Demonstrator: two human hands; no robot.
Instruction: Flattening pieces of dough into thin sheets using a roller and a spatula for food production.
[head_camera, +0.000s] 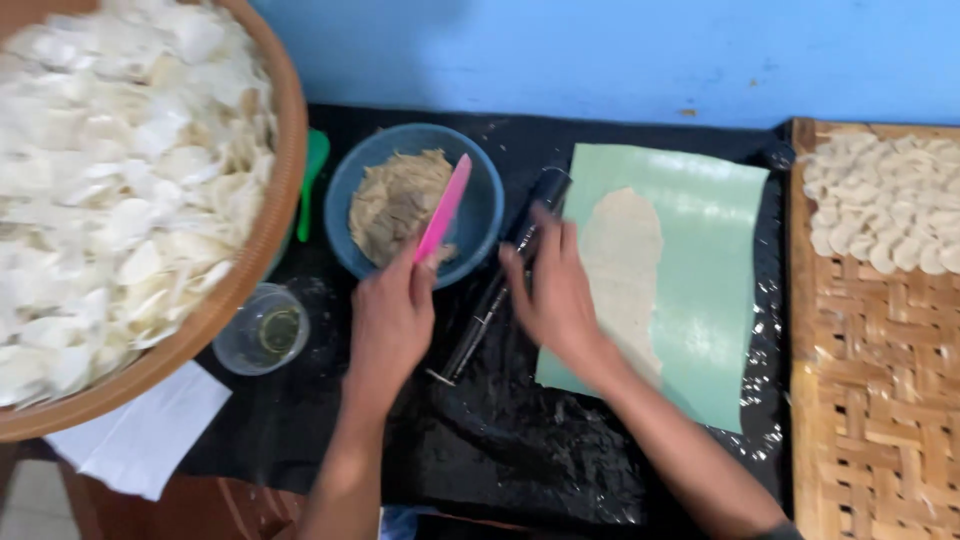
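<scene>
A crinkled glossy black plastic sheet (520, 450) covered the work surface. Directly on it, above the left hand (390, 320), stood a round blue plastic bowl (485, 215); a small clear glass cup (262, 330) sat just left of that hand. Under the right hand (555, 295) lay a slim black rolling pin (500, 290) and a pale green rectangular mat (710, 280), with a woven bamboo tray (870, 400) farther right.

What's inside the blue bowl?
The blue bowl holds a lump of beige dough, with the pink knife in the left hand resting in it. The bowl's bottom under the dough is hidden.
</scene>
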